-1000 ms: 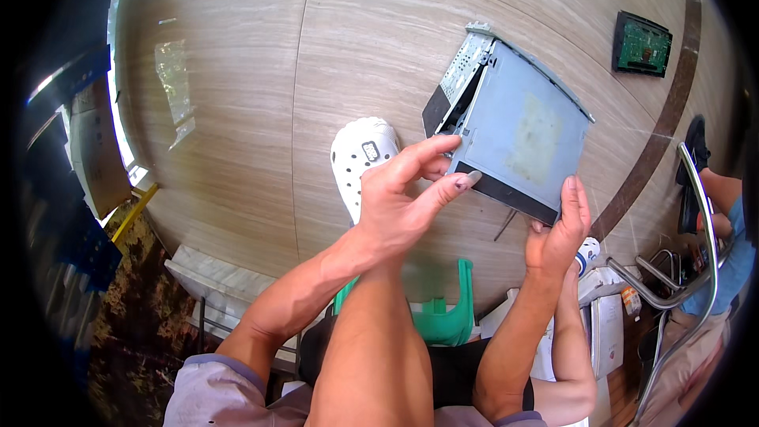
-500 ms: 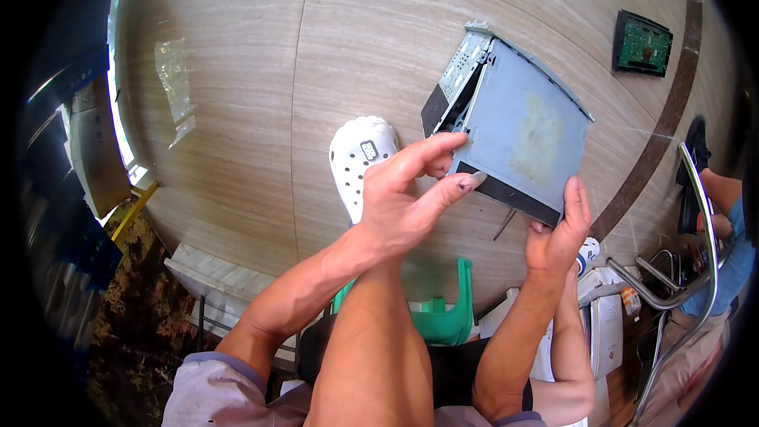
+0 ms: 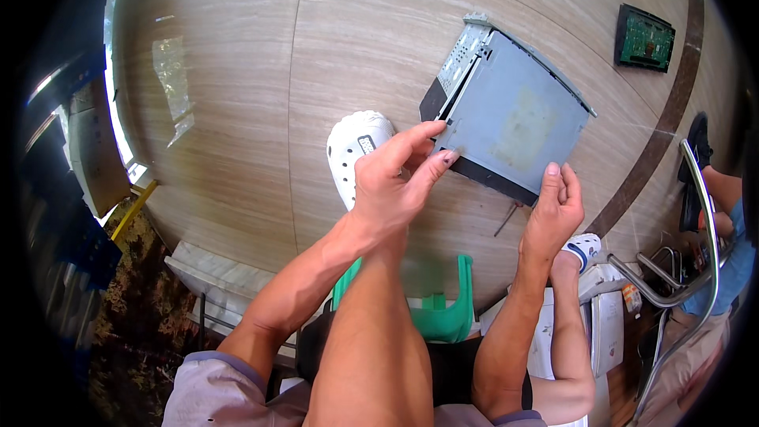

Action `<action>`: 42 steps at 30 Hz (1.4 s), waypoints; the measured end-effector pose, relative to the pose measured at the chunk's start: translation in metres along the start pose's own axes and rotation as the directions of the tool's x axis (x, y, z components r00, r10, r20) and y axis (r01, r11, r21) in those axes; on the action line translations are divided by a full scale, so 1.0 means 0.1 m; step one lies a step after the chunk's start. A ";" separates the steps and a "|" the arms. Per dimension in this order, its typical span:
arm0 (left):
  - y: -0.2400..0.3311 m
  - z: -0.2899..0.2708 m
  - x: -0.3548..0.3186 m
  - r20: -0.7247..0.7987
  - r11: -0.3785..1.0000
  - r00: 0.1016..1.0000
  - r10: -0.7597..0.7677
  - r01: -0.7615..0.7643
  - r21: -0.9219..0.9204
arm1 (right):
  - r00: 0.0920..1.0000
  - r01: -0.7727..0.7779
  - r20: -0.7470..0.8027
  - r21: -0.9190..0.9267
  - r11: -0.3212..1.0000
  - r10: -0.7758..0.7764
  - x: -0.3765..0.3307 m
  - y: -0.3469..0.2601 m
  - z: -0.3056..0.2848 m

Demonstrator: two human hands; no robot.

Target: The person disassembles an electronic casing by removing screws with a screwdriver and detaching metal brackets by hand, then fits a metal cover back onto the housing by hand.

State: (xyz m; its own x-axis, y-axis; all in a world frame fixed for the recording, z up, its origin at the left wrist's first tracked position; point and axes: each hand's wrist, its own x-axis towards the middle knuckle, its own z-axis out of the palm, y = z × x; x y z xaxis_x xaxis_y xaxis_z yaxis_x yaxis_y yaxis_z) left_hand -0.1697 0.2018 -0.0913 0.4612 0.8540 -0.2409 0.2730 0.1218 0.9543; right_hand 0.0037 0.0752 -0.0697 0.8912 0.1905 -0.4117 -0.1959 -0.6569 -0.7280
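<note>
Left hand (image 3: pixel 391 182) pinching the near corner of a grey metal chassis (image 3: pixel 514 115), right hand (image 3: pixel 553 209) gripping its lower edge, white clog (image 3: pixel 356 146) below, green circuit board (image 3: pixel 644 37) on floor

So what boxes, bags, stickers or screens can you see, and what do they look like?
Circuit board: top right on the floor, a dark green rectangle, no lit screen.
Plastic bag: upper left on the floor, clear, crumpled, empty.
Metal box: held by the left hand and right hand, flat grey rectangle, with a pale yellowish patch.
</note>
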 end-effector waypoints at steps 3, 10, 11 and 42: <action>0.00 0.02 -0.01 -0.004 1.000 1.000 -0.024 0.024 -0.015 | 1.000 -0.006 -0.012 -0.086 0.996 0.005 -0.01 -0.06 0.00; 0.05 0.03 0.00 -0.033 1.000 0.999 -0.025 0.025 0.014 | 1.000 -0.019 0.017 -0.133 0.991 0.021 0.00 -0.11 -0.04; 0.07 0.03 0.00 -0.038 0.999 0.999 -0.016 0.017 0.027 | 1.000 -0.020 0.017 -0.100 0.995 0.022 0.02 -0.10 -0.04; -0.08 -0.01 0.38 0.343 0.988 0.928 -0.144 0.156 -0.008 | 0.985 0.108 -0.122 -0.101 0.989 -0.120 0.11 0.14 0.04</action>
State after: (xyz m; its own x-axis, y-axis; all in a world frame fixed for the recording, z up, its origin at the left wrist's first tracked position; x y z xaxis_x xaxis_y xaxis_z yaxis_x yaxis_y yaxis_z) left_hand -0.1550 0.2337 -0.1075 0.6786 0.6017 -0.4213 0.3344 0.2577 0.9065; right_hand 0.0089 0.0713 -0.0867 0.9516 0.1770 -0.2513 -0.0566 -0.7027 -0.7093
